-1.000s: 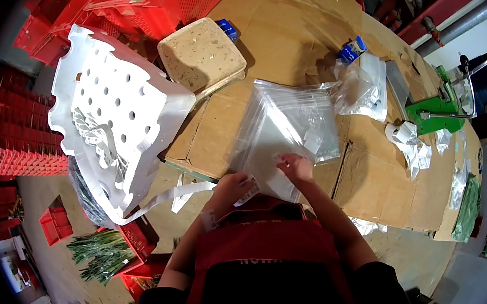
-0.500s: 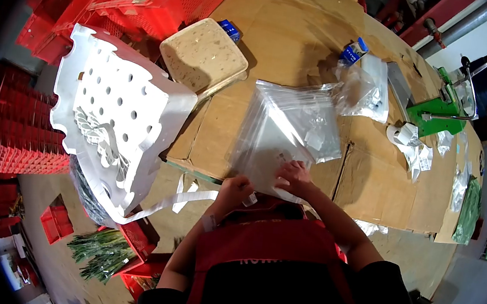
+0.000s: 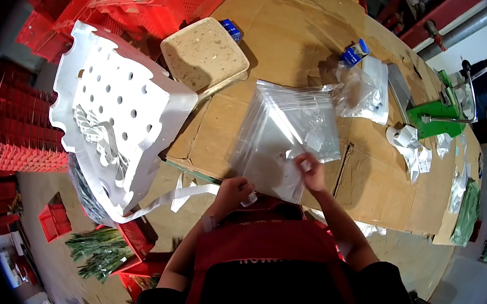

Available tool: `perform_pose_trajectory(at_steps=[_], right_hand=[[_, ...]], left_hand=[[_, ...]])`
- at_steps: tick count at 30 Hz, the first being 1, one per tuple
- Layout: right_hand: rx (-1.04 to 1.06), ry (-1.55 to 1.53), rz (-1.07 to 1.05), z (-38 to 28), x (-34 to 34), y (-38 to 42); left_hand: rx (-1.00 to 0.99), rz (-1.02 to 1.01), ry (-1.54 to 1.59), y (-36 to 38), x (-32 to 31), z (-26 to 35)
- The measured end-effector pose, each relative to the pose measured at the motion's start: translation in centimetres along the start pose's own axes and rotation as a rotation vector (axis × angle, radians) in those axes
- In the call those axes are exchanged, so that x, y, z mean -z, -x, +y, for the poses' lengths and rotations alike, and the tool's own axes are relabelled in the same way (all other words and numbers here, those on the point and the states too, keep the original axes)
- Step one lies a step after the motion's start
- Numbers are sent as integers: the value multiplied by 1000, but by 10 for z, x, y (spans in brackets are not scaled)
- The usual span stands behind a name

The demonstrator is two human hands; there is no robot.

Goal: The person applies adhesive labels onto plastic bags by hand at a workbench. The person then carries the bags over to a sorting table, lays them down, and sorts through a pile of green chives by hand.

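While beneath right fingers (image 3: 302, 159) — clear plastic bags (image 3: 272, 149)

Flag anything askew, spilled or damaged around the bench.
Nothing looks spilled. Untidy: crumpled white scraps litter the cardboard, right side. The clear bags are fanned unevenly, and a white strip droops between the white crate and left hand.

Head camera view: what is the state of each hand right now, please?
Left hand: closed, holding the white strip.
Right hand: fingers curled over the clear plastic bags; whether it holds anything cannot be told.
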State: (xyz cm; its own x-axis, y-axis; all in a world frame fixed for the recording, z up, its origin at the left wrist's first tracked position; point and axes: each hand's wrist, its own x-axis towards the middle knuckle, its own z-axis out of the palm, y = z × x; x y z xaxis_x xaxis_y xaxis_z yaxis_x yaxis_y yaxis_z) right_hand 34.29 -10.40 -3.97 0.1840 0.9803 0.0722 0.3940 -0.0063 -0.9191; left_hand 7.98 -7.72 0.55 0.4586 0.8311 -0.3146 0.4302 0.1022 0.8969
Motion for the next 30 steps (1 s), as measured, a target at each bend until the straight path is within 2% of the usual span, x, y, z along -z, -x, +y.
perform_pose_trajectory(at_steps=[1,3,4,6,8,10,11,12,13,14,16,17,18,20,21,23,24,26,27,28,30], right_hand=[[-105,-88,291,-13,7,-9],[27,50,790,-33,27,-31],[23,49,795,-50,27,-30],[359,529,523,-84,15,-21],[430,433,-280,-61,-21,5],[2,142,-489,-55,-37,13],[6,143,-498,-54,-38,12],[-134,41,-513,-54,-39,13],[-276,-62,-520,-53,-40,14],[-280,-65,-518,-48,-41,14],[-234,67,-308,-34,-43,6],[-252,228,-226,-26,-40,0],[-130,520,-224,-15,-32,-7],[-21,684,-45,-9,-24,-11],[-14,683,-46,-10,-20,-14],[-235,660,-293,-17,-13,-10],[-233,661,-295,-15,-12,-5],[455,763,-406,-9,-12,14],[349,591,-399,0,-13,20],[351,592,-400,10,-15,19],[284,797,-384,19,-20,16]], left_hand=[[1,9,6,1,4,7],[7,13,9,3,5,7],[-22,10,26,2,2,0],[-63,-9,40,-5,-8,-12],[-297,-55,84,-12,-21,-17],[-281,-107,55,-11,-15,-5],[-260,-165,26,-10,-13,-1],[-255,-162,27,-9,-12,-2],[-162,-138,-75,-9,-11,-4],[-72,-117,-178,-8,-8,0],[-27,-115,-214,-7,1,9],[16,-107,-250,-6,5,15],[17,-106,-250,-5,6,16],[9,-31,-145,-4,9,17],[8,-24,-145,-6,11,17],[-137,75,-1,-2,11,17],[-137,78,0,-2,11,16],[-143,96,102,-1,9,12],[-143,96,103,-1,8,9],[-92,53,69,-3,7,4],[-37,12,33,-2,5,0]])
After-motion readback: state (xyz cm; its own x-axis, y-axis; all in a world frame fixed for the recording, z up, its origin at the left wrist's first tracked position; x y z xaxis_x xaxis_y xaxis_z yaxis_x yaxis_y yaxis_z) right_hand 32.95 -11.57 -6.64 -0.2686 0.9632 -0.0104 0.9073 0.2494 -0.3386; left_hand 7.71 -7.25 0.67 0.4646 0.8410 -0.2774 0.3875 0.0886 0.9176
